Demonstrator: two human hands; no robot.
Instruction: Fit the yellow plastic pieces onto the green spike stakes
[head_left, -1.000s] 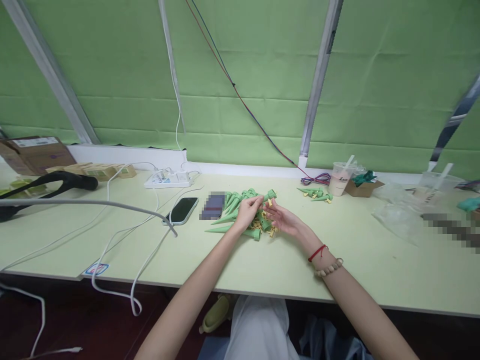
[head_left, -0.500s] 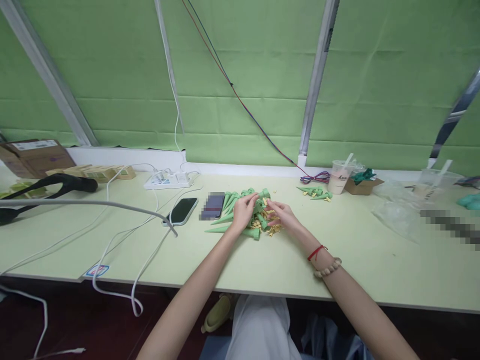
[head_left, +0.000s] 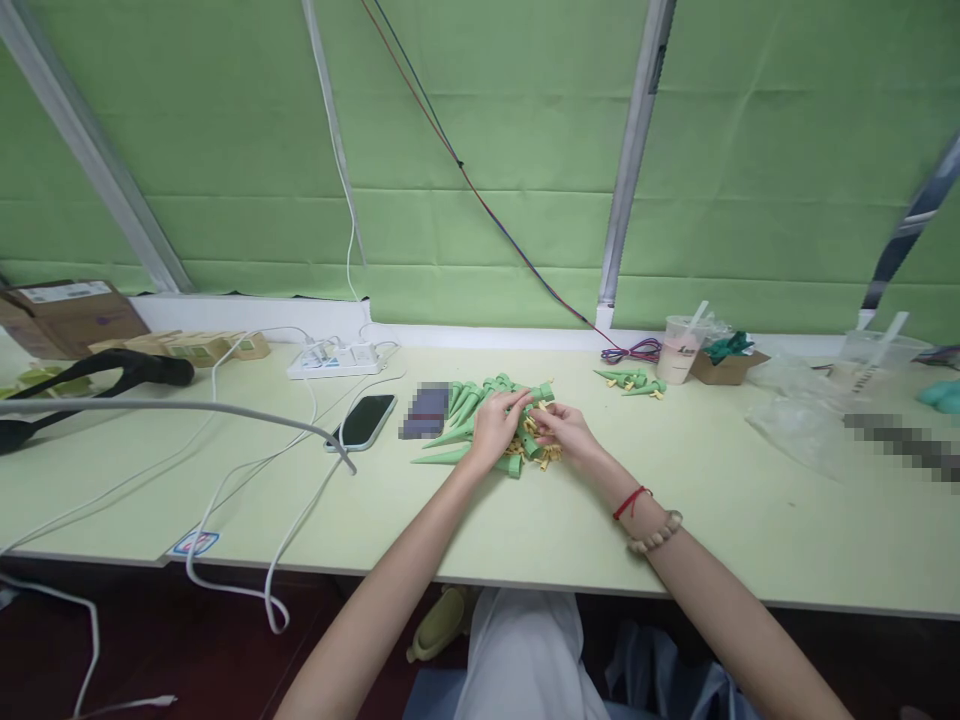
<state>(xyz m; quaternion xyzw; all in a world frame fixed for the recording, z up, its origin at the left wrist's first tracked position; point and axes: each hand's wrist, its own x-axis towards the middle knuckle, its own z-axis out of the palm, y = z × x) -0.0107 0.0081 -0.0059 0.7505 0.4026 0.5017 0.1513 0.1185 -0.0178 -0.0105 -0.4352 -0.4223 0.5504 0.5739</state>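
Several green cone-shaped pieces (head_left: 441, 457) lie in a pile at the middle of the table, with small yellow pieces (head_left: 551, 455) among them. My left hand (head_left: 496, 425) is closed round a green cone whose wide end (head_left: 541, 393) sticks out past the fingertips. Just right of it, my right hand (head_left: 566, 430) has its fingers pinched by the cone's wide end, at a small yellow piece. A smaller group of green cones (head_left: 634, 380) with yellow pieces lies further back on the right.
Two phones (head_left: 367, 422) (head_left: 426, 411) lie left of the pile. White cables run from a power strip (head_left: 334, 361) across the left side. A drink cup (head_left: 677, 350), a small cardboard box (head_left: 724, 368) and a clear plastic bag (head_left: 795, 430) stand or lie on the right.
The wide end of the held cone has moved slightly right and down. My left hand has shifted a little right, and my right hand's fingers have drawn closer together.
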